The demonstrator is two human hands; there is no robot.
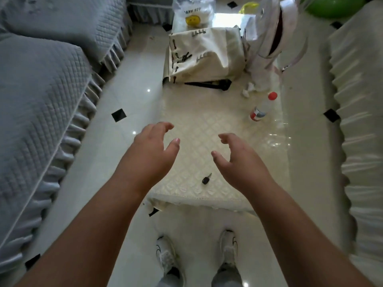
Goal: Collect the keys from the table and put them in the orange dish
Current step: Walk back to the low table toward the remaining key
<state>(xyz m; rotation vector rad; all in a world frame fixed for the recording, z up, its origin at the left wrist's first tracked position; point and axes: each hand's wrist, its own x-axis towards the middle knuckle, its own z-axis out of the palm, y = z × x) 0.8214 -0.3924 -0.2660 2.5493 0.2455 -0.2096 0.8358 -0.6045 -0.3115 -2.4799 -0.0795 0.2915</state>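
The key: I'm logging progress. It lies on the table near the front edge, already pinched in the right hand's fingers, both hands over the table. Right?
Not quite. In the head view the key lies untouched on the table near the front edge; the right hand and left hand hover open above it.

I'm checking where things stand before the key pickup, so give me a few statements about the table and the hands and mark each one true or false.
1. Both hands are empty. True: the left hand and the right hand hover open over the table, holding nothing.
2. A black-headed key lies near the table's front edge. True.
3. The key is already in an orange dish. False: it lies on the tablecloth, and no orange dish shows in this view.
4. The bottle has a blue cap. False: its cap is red.
5. The key lies beyond the bottle. False: it lies nearer the person than the bottle.
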